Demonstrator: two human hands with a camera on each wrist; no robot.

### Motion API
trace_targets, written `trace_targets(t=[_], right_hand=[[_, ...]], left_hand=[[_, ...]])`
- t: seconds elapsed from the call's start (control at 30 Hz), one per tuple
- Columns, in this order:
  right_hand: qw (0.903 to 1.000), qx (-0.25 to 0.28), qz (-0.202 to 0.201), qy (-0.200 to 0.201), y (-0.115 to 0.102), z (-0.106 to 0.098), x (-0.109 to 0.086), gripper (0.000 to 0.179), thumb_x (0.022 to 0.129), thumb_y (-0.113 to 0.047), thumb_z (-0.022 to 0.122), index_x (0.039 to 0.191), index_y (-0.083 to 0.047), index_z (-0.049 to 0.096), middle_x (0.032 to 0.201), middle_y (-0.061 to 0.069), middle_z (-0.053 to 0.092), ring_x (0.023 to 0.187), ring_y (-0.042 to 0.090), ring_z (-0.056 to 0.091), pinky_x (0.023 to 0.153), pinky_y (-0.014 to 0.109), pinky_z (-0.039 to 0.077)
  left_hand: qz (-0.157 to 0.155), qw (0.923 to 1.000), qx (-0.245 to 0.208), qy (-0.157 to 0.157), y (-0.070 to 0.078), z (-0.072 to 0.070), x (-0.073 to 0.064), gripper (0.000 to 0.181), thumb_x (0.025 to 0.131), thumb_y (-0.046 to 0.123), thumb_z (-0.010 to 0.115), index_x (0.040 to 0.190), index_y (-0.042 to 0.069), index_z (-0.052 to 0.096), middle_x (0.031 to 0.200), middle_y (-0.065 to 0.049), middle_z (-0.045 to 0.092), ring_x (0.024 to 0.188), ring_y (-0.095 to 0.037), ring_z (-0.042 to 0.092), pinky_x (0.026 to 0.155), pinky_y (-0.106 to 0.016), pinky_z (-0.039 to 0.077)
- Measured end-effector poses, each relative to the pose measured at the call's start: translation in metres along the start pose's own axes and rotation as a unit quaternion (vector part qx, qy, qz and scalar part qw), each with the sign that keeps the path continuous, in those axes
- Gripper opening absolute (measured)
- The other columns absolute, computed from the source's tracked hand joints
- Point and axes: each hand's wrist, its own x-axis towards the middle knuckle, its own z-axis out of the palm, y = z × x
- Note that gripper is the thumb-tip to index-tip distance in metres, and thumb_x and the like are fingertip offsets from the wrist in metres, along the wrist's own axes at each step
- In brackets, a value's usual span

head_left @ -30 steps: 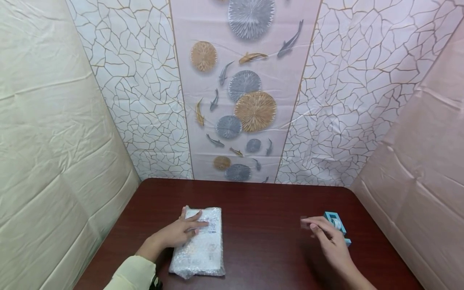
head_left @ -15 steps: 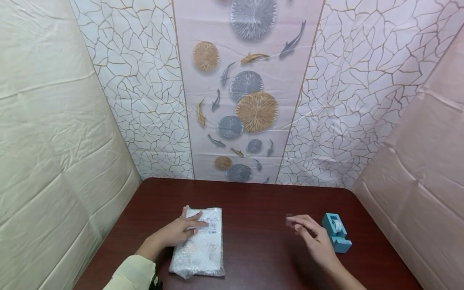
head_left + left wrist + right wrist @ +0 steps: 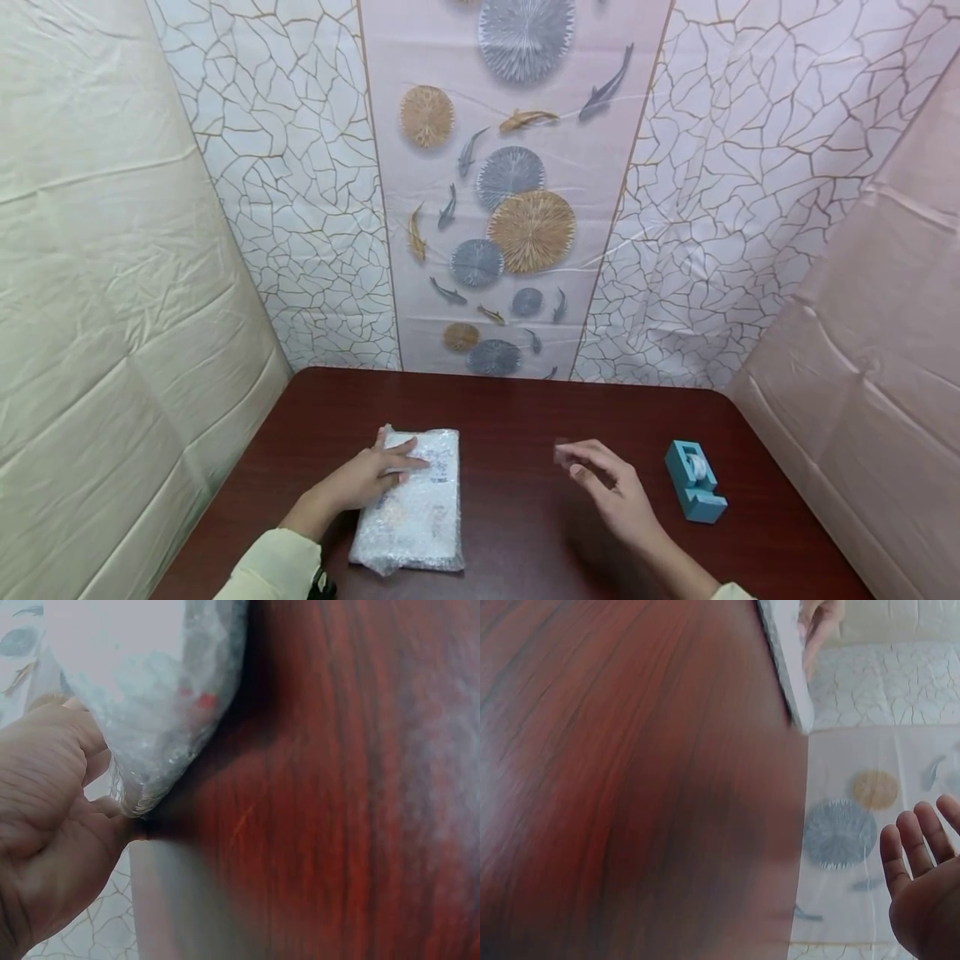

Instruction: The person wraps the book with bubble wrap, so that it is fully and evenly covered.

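A flat white package in bubble wrap lies left of the middle of the table in the head view. My left hand rests on its upper left part with fingers spread; the left wrist view shows that hand at the wrapped edge. Over the table to the right, my right hand pinches a small clear piece of tape between thumb and forefinger. That pinch is outside the right wrist view, where several other fingers show extended. Farther right stands a teal tape dispenser with a clear roll.
The dark red-brown wooden table has rounded far corners. A patterned cloth hangs behind it. Plain pale cloth walls stand at both sides.
My right hand has moved left, away from the tape dispenser and toward the package, carrying the piece of tape. The dispenser now shows fully. My left hand and the package stay put.
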Motion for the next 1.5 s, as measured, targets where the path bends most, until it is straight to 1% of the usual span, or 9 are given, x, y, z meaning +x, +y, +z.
trace_targets(t=[0.13,0.37,0.57,0.8,0.93,1.03,1.17,1.27,1.5], right_hand=[[0.9996,0.015,-0.021,-0.015,-0.002,0.014,0.006,0.031,0.109,0.005,0.059,0.136,-0.001,0.073,0.125,0.024,0.073,0.117,0.017,0.075,0.099,0.026,0.064],[0.9962,0.047,-0.062,-0.041,-0.005,0.035,0.015,0.032,0.105,0.014,0.058,0.136,0.011,0.068,0.123,0.031,0.07,0.115,0.017,0.074,0.097,0.027,0.064],[0.9947,0.06,-0.061,-0.055,-0.005,0.05,0.019,0.033,0.107,0.009,0.061,0.138,0.004,0.07,0.125,0.033,0.07,0.117,0.016,0.074,0.098,0.03,0.064],[0.9937,0.071,-0.054,-0.067,-0.002,0.067,0.024,0.032,0.108,0.004,0.062,0.14,0.003,0.069,0.126,0.033,0.07,0.117,0.012,0.073,0.098,0.031,0.065],[0.9928,0.083,-0.04,-0.077,-0.002,0.075,0.025,0.033,0.109,0.001,0.063,0.141,0.002,0.068,0.127,0.033,0.07,0.118,0.013,0.073,0.1,0.032,0.065],[0.9921,0.087,-0.036,-0.083,-0.002,0.082,0.026,0.033,0.109,0.001,0.063,0.141,0.003,0.068,0.127,0.032,0.07,0.119,0.013,0.074,0.101,0.031,0.064],[0.9907,0.097,-0.035,-0.089,0.0,0.09,0.027,0.034,0.109,0.002,0.063,0.142,0.005,0.066,0.129,0.038,0.069,0.122,0.012,0.074,0.103,0.028,0.062],[0.9895,0.104,-0.028,-0.096,0.002,0.096,0.028,0.035,0.108,0.002,0.063,0.142,0.006,0.066,0.131,0.04,0.067,0.123,0.011,0.073,0.104,0.028,0.062],[0.9889,0.098,-0.016,-0.11,0.004,0.11,0.03,0.035,0.108,-0.001,0.064,0.143,0.003,0.067,0.131,0.033,0.072,0.121,0.013,0.074,0.106,0.036,0.063]], left_hand=[[-0.012,0.9999,-0.001,-0.007,-0.001,0.0,-0.001,0.04,0.113,0.018,0.061,0.151,0.029,0.07,0.178,-0.014,0.036,0.162,-0.066,-0.009,0.117,-0.094,0.015],[-0.02,0.9996,-0.015,-0.014,-0.001,-0.002,-0.001,0.042,0.114,0.017,0.059,0.152,0.031,0.069,0.179,-0.013,0.035,0.163,-0.063,-0.013,0.121,-0.091,0.012],[-0.024,0.9996,-0.006,-0.017,-0.002,-0.004,0.0,0.042,0.114,0.017,0.059,0.152,0.034,0.069,0.179,-0.012,0.035,0.164,-0.063,-0.012,0.121,-0.091,0.015],[-0.003,1.0,0.004,0.004,-0.001,-0.003,0.001,0.041,0.111,0.013,0.064,0.147,0.03,0.073,0.175,-0.016,0.043,0.162,-0.067,0.001,0.119,-0.088,0.027],[0.005,0.9999,0.001,0.01,-0.001,-0.003,0.002,0.04,0.111,0.01,0.064,0.145,0.026,0.075,0.173,-0.018,0.045,0.161,-0.068,0.003,0.117,-0.09,0.025],[0.001,1.0,0.004,0.008,-0.001,-0.003,0.002,0.04,0.111,0.008,0.063,0.146,0.026,0.075,0.173,-0.017,0.045,0.161,-0.067,0.003,0.119,-0.088,0.026],[-0.003,0.9999,0.009,0.007,-0.001,-0.003,0.002,0.041,0.111,0.008,0.062,0.146,0.026,0.075,0.173,-0.017,0.046,0.162,-0.067,0.003,0.121,-0.086,0.028],[-0.011,0.9999,0.009,0.004,-0.001,-0.004,0.002,0.042,0.111,0.008,0.062,0.146,0.028,0.074,0.174,-0.016,0.045,0.162,-0.066,0.003,0.119,-0.089,0.026],[-0.025,0.9997,0.005,0.002,-0.001,-0.005,0.001,0.047,0.111,0.003,0.058,0.147,0.031,0.074,0.174,-0.014,0.045,0.164,-0.064,0.002,0.119,-0.09,0.023]])
